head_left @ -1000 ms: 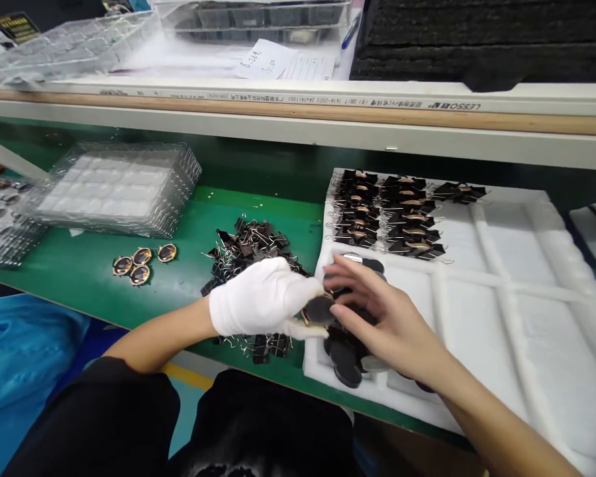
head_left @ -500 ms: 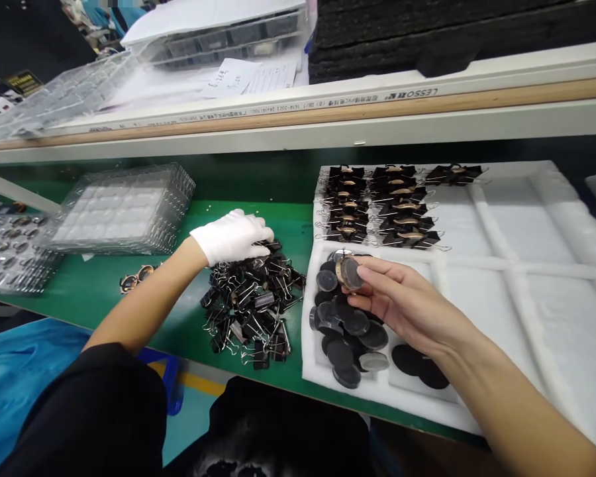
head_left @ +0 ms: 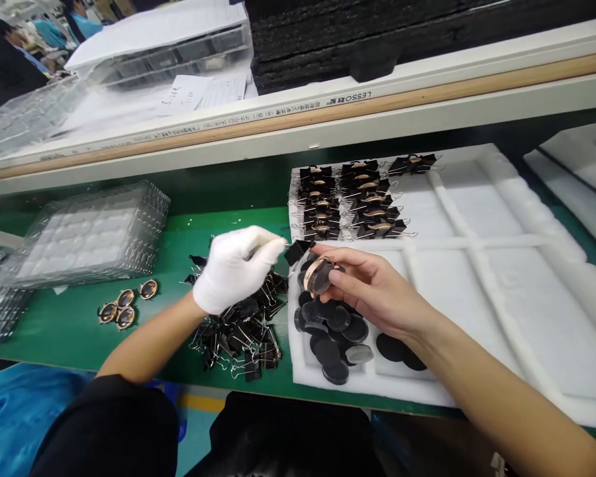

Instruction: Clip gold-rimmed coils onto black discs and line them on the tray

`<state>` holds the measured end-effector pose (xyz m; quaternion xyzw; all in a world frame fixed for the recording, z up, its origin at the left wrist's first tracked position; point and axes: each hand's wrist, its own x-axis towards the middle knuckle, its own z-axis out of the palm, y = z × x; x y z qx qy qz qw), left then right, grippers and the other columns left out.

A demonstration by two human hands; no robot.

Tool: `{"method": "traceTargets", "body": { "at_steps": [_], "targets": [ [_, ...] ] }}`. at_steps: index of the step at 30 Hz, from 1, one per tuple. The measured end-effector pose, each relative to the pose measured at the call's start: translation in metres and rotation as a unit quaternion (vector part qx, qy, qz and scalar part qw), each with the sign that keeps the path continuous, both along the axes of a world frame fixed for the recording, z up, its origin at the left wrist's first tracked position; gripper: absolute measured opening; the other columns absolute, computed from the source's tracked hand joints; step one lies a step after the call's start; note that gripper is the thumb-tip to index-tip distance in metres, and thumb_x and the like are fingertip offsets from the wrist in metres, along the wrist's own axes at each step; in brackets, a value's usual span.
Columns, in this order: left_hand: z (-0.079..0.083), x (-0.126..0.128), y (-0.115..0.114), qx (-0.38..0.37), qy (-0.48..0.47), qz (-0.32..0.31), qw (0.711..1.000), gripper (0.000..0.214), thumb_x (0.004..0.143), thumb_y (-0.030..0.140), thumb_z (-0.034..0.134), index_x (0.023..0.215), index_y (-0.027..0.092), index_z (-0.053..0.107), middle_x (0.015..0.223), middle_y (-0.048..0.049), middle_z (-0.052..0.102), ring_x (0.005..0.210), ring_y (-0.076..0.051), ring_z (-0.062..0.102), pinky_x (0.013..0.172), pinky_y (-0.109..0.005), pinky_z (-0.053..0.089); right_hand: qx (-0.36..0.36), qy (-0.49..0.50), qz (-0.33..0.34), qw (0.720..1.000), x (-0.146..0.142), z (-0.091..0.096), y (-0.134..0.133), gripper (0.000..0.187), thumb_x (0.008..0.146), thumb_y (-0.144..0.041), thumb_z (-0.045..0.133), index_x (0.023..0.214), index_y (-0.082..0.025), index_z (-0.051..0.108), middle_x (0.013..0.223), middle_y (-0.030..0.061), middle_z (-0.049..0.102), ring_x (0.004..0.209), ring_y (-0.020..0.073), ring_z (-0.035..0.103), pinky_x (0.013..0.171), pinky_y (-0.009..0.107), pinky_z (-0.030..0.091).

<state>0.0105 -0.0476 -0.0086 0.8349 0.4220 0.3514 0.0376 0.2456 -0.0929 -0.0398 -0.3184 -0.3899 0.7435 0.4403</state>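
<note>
In a white glove, my left hand point(head_left: 238, 268) pinches a black binder clip point(head_left: 298, 252) by its wire handle. Beneath that hand spreads a pile of black binder clips point(head_left: 248, 308) on the green bench. My bare right hand point(head_left: 372, 285) grips a round gold-rimmed piece, like a watch case point(head_left: 318, 273), with a dark disc against its face. The clip's black body is close beside this piece and the right fingertips; I cannot tell whether they touch. Loose black and clear discs point(head_left: 335, 371) lie below the right hand in a white foam tray point(head_left: 442, 308).
Clipped gold pieces point(head_left: 372, 199) stand in rows at the tray's back left. Several loose gold-rimmed pieces point(head_left: 125, 298) lie on the bench at left, near stacked clear plastic trays point(head_left: 94, 232). A shelf edge point(head_left: 278, 139) crosses above the bench. More white foam point(head_left: 581, 172) is at right.
My left hand has come up from the clip pile and moved right, now with a binder clip in it. The right hand's gold-rimmed piece has turned slightly. The camera view has shifted.
</note>
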Motion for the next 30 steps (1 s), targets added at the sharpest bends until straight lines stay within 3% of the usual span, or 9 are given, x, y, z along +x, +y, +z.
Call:
{"method": "traceTargets", "body": {
  "at_steps": [2,4,7,9,13,20,25,28,30],
  "targets": [
    [-0.001,0.014,-0.008,-0.067,-0.029,0.010,0.997,0.032,0.099,0.029,0.057,0.070,0.018,0.062,0.061,0.0042,0.066,0.056,-0.007,0.058,0.060,-0.021,0.044,0.022,0.019,-0.002,1.000,-0.001,0.000,-0.001,0.017,0.087,-0.034,0.083,0.102,-0.027,0.080,0.124,0.0055,0.074,0.084,0.0140,0.073,0.070,0.025,0.064],
    [-0.001,0.020,-0.009,-0.086,-0.012,0.008,0.996,0.040,0.100,0.030,0.053,0.061,0.018,0.051,0.054,0.0055,0.054,0.050,-0.006,0.046,0.055,-0.023,0.037,0.029,0.028,-0.009,0.999,-0.001,0.000,-0.001,0.014,0.089,-0.033,0.081,0.101,-0.026,0.079,0.105,0.0038,0.078,0.084,0.0136,0.073,0.072,0.024,0.063],
    [0.003,0.017,-0.005,-0.101,0.067,-0.028,0.992,0.043,0.094,0.032,0.052,0.056,0.019,0.035,0.049,0.0067,0.033,0.047,-0.007,0.027,0.051,-0.027,0.024,0.026,0.028,-0.016,0.999,0.001,-0.001,0.000,0.013,0.089,-0.031,0.082,0.100,-0.025,0.079,0.099,0.0028,0.079,0.085,0.0131,0.074,0.073,0.021,0.063],
    [0.009,0.013,-0.002,-0.145,0.113,-0.044,0.982,0.044,0.086,0.036,0.058,0.057,0.020,0.030,0.049,0.0070,0.027,0.049,-0.008,0.021,0.050,-0.028,0.021,0.022,0.023,-0.009,0.999,0.002,-0.001,0.000,0.014,0.089,-0.031,0.081,0.101,-0.025,0.079,0.102,0.0037,0.080,0.086,0.0132,0.075,0.073,0.021,0.063],
    [0.020,0.013,-0.002,-0.222,0.168,-0.042,0.960,0.049,0.077,0.045,0.066,0.056,0.020,0.030,0.049,0.0073,0.024,0.051,-0.008,0.020,0.052,-0.028,0.021,0.019,0.009,0.008,1.000,0.005,-0.004,0.001,0.014,0.089,-0.030,0.081,0.102,-0.025,0.079,0.105,0.0026,0.079,0.079,0.0112,0.075,0.075,0.022,0.064],
    [0.021,0.016,-0.004,-0.291,0.165,-0.061,0.940,0.049,0.089,0.050,0.054,0.057,0.020,0.032,0.051,0.0063,0.027,0.052,-0.009,0.023,0.052,-0.028,0.022,0.021,-0.024,0.010,0.999,0.009,-0.007,0.001,0.019,0.087,-0.034,0.083,0.104,-0.025,0.078,0.103,0.0033,0.080,0.080,0.0145,0.076,0.075,0.026,0.064],
    [0.018,0.007,-0.003,-0.331,0.107,-0.024,0.937,0.043,0.094,0.048,0.048,0.063,0.020,0.036,0.057,0.0060,0.033,0.055,-0.008,0.029,0.052,-0.026,0.025,-0.015,-0.026,-0.109,0.994,0.009,0.001,0.006,0.018,0.085,-0.034,0.084,0.099,-0.024,0.080,0.106,0.0045,0.080,0.089,0.0153,0.075,0.075,0.023,0.064],
    [0.014,0.006,-0.006,-0.339,0.066,-0.035,0.938,0.042,0.096,0.047,0.048,0.065,0.020,0.040,0.058,0.0062,0.035,0.056,-0.008,0.031,0.053,-0.025,0.027,-0.057,-0.014,-0.185,0.981,0.008,0.001,0.011,0.019,0.080,-0.032,0.087,0.096,-0.025,0.081,0.104,0.0022,0.080,0.090,0.0140,0.075,0.081,0.023,0.064],
    [0.011,0.010,-0.008,-0.342,0.044,-0.053,0.937,0.042,0.097,0.046,0.048,0.066,0.019,0.041,0.060,0.0059,0.037,0.056,-0.008,0.034,0.053,-0.024,0.028,-0.066,-0.010,-0.200,0.977,0.006,0.000,0.012,0.021,0.078,-0.033,0.089,0.095,-0.025,0.080,0.104,0.0018,0.080,0.092,0.0151,0.075,0.084,0.026,0.065]
  ]
}}
